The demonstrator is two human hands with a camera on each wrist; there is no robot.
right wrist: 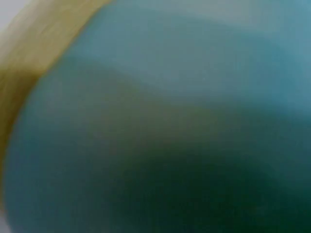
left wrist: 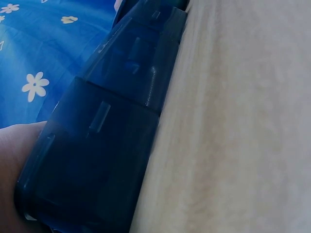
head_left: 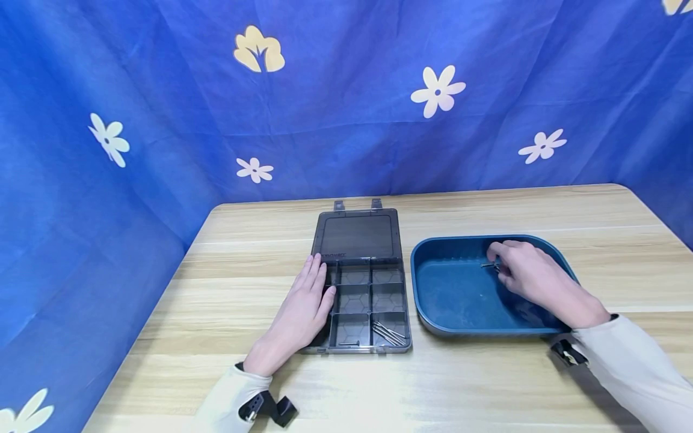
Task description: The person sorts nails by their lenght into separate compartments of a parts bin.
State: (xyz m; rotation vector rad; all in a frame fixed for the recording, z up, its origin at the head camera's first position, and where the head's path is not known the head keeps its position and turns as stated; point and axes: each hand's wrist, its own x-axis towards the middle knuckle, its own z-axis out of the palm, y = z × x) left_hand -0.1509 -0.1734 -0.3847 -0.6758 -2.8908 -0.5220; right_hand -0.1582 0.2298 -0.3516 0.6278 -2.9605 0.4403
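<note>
My left hand (head_left: 304, 304) lies along the left side of a dark see-through compartment box (head_left: 354, 299), fingers straight and resting over its left compartments. The box's lid (head_left: 357, 236) is folded back flat. Several long silver screws (head_left: 388, 334) lie in the front right compartment, and one dark screw (head_left: 349, 343) in the front middle one. My right hand (head_left: 533, 273) reaches down into a blue tray (head_left: 452, 329), fingers bent around small metal screws (head_left: 489, 265) near the back wall. I cannot tell whether the fingers pinch them.
The box and the tray stand side by side on a light wooden table (head_left: 243, 270). Behind and to the left hangs a blue cloth (head_left: 335, 120) with pale flowers. The box's side wall (left wrist: 112, 141) fills much of the left wrist view; the right wrist view is blurred.
</note>
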